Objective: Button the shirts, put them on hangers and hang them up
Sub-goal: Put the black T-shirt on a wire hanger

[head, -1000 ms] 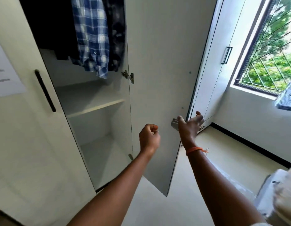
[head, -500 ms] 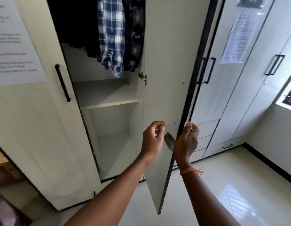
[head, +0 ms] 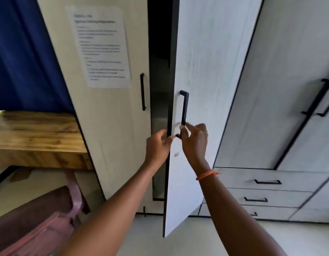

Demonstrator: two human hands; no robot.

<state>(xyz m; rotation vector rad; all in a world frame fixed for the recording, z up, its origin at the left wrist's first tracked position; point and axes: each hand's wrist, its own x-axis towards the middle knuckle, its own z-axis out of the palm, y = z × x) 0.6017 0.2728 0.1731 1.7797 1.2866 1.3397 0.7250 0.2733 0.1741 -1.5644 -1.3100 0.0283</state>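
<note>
The white wardrobe door (head: 200,61) stands almost closed, leaving a narrow dark gap (head: 159,52) beside it. No shirt or hanger shows through that gap. My right hand (head: 194,142) grips the lower end of the door's black bar handle (head: 185,108). Just left of it, my left hand (head: 158,145) holds the door's black edge, fingers curled onto it. Both hands are slightly blurred.
The left wardrobe door (head: 112,126) carries a printed sheet (head: 101,47) and a black handle (head: 143,91). A wooden table (head: 36,133), a dark red chair (head: 40,215) and a blue curtain (head: 21,52) are at the left. Drawers (head: 267,182) and more doors (head: 298,71) are at the right.
The door has swung from wide open to nearly closed, hiding the hanging shirts. My right hand moved onto the outer handle and my left onto the door edge. My view turned left.
</note>
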